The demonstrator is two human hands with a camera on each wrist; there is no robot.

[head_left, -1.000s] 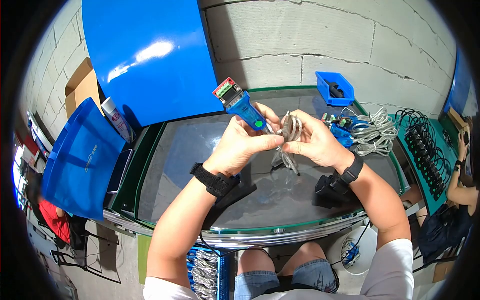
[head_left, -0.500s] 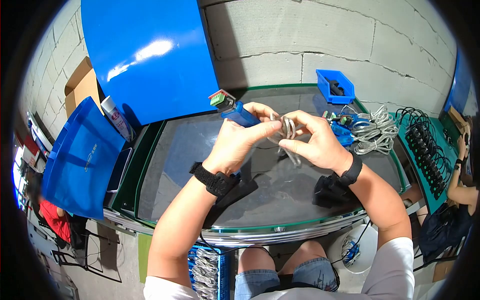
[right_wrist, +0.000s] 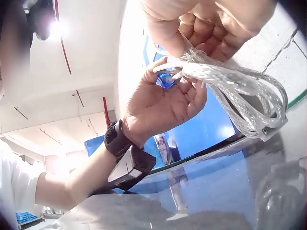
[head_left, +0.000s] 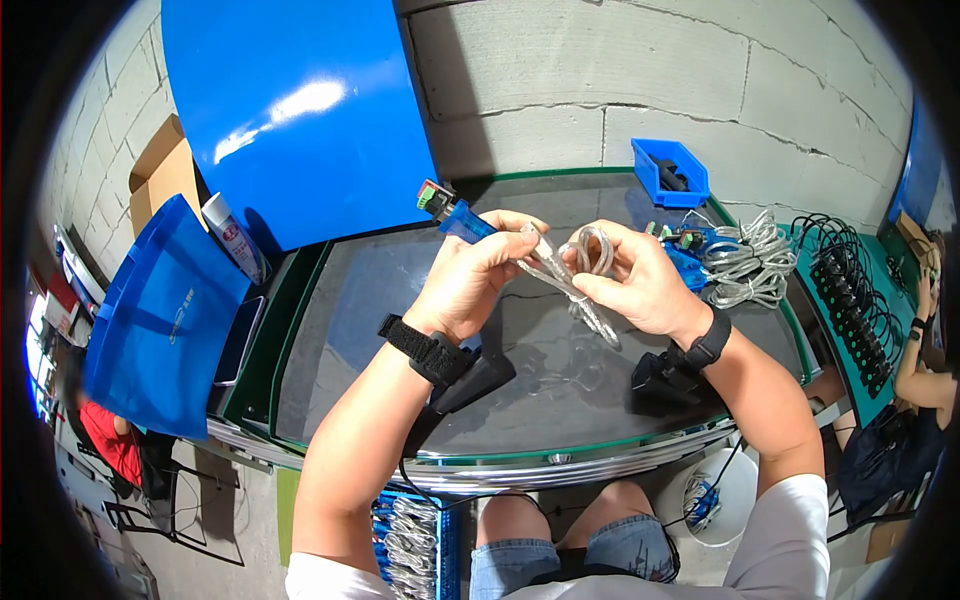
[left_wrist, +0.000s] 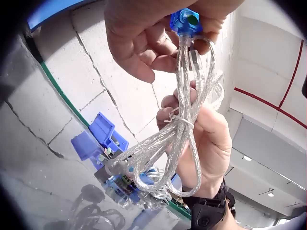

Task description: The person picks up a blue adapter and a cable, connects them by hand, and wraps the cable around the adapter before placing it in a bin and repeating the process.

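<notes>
The left hand point(head_left: 462, 285) has its fingers curled round a translucent blue plastic connector point(head_left: 467, 222) with a small green terminal block point(head_left: 430, 194) at its outer end. The right hand point(head_left: 640, 280) pinches the looped clear-jacketed cable point(head_left: 590, 318), whose braided silvery shielding shows through. Tied round its middle with a thin whitish tie point(left_wrist: 181, 120), the cable hangs in long narrow loops between and below the hands, above the smooth dark grey tabletop point(head_left: 540, 400). Beyond the right hand, similar coiled silvery cables point(head_left: 752, 262) lie on the table near an open-topped blue plastic bin point(head_left: 668, 175) holding black pieces.
</notes>
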